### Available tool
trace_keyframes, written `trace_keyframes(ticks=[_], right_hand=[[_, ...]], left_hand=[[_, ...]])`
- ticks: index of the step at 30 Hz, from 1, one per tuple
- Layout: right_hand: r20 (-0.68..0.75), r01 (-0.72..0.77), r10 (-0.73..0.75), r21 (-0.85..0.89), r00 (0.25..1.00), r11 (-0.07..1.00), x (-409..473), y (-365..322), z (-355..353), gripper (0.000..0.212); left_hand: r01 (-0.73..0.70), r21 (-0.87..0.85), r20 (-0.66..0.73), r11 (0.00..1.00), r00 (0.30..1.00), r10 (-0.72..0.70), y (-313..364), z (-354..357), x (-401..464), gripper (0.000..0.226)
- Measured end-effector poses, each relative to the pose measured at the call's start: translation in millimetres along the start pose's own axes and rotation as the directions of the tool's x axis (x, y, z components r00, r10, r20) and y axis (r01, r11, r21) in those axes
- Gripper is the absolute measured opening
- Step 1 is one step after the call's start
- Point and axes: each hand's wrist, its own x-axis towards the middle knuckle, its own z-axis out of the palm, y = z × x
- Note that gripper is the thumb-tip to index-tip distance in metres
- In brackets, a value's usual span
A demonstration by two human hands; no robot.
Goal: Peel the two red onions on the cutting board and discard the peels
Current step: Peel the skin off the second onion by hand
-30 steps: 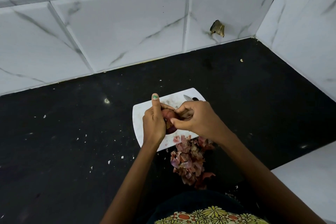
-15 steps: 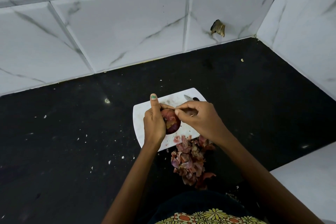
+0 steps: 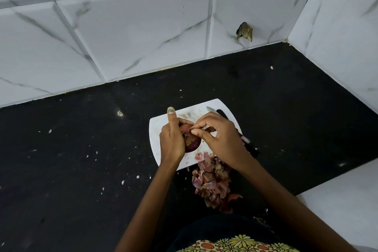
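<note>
My left hand (image 3: 171,141) curls around the red onion (image 3: 191,139), thumb sticking up, holding it just above the white cutting board (image 3: 159,127) — my right hand (image 3: 221,139) is pressed close against it, thumb and fingertips pinching at the skin on the onion's top. Behind my right hand lies the knife (image 3: 212,110) on the board, and below my right wrist the pile of peels (image 3: 212,180) spills from the board's near edge onto the black counter (image 3: 81,149).

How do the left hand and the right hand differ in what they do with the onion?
The left hand grips the red onion with its thumb raised straight; the right hand pinches at the onion's top with its fingertips. The left hand hides the onion's left side; the right hand reaches from the right. Both work above the cutting board.
</note>
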Motion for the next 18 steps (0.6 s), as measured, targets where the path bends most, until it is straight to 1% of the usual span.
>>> trace_keyframes(ticks=[2, 4, 6, 8, 9, 10, 11, 12, 13, 14, 15, 16, 17, 18], right_hand=[[-0.053, -0.032, 0.030, -0.034, 0.998, 0.999, -1, 1, 2, 0.003], [-0.103, -0.134, 0.133, -0.006, 0.986, 0.991, -1, 1, 3, 0.005], [-0.110, -0.261, 0.268, 0.069, 0.957, 0.963, -1, 2, 2, 0.009], [-0.103, -0.363, 0.380, 0.153, 0.919, 0.919, -2, 4, 1, 0.009], [-0.105, -0.394, 0.413, 0.167, 0.905, 0.904, -3, 5, 0, 0.013], [-0.096, -0.409, 0.425, 0.145, 0.900, 0.901, -4, 8, -2, 0.020], [-0.060, -0.425, 0.430, 0.084, 0.901, 0.901, -5, 12, -4, 0.025], [0.015, -0.440, 0.440, -0.027, 0.898, 0.898, -7, 16, -7, 0.028], [0.115, -0.447, 0.467, -0.168, 0.877, 0.879, -8, 18, -11, 0.025], [0.216, -0.444, 0.513, -0.297, 0.831, 0.845, -10, 22, -13, 0.016], [0.304, -0.441, 0.556, -0.371, 0.774, 0.817, -11, 23, -16, 0.006], [0.358, -0.436, 0.572, -0.395, 0.738, 0.809, -13, 24, -18, 0.014], [0.372, -0.428, 0.556, -0.374, 0.743, 0.823, -13, 24, -19, 0.022], [0.337, -0.419, 0.513, -0.313, 0.790, 0.852, -12, 19, -19, 0.025]], left_hand=[[0.007, 0.002, -0.010, 1.000, 1.000, -0.007, 1, 2, 0, 0.073], [0.024, -0.021, -0.033, 0.999, 0.999, -0.025, 2, 4, 0, 0.071], [0.021, -0.041, -0.050, 0.999, 0.998, -0.023, 2, 5, 1, 0.068], [0.006, -0.057, -0.048, 0.998, 0.999, -0.009, 1, 6, 1, 0.066], [0.002, -0.062, -0.046, 0.998, 0.999, -0.005, 1, 6, 1, 0.065], [0.000, -0.065, -0.047, 0.998, 0.999, -0.003, 1, 7, 1, 0.064], [0.000, -0.067, -0.048, 0.998, 0.999, -0.003, 1, 7, 0, 0.063], [0.001, -0.071, -0.049, 0.998, 0.999, -0.005, 1, 7, 0, 0.062], [0.005, -0.072, -0.050, 0.997, 0.999, -0.009, 1, 7, 0, 0.061], [0.008, -0.070, -0.052, 0.997, 0.999, -0.011, 0, 7, 0, 0.061], [0.009, -0.066, -0.056, 0.998, 0.998, -0.012, 0, 7, 0, 0.061], [0.009, -0.062, -0.060, 0.998, 0.998, -0.012, -1, 6, 1, 0.061], [0.008, -0.061, -0.062, 0.998, 0.998, -0.012, -1, 7, 0, 0.061], [0.008, -0.061, -0.065, 0.998, 0.998, -0.012, -2, 7, 0, 0.060]])
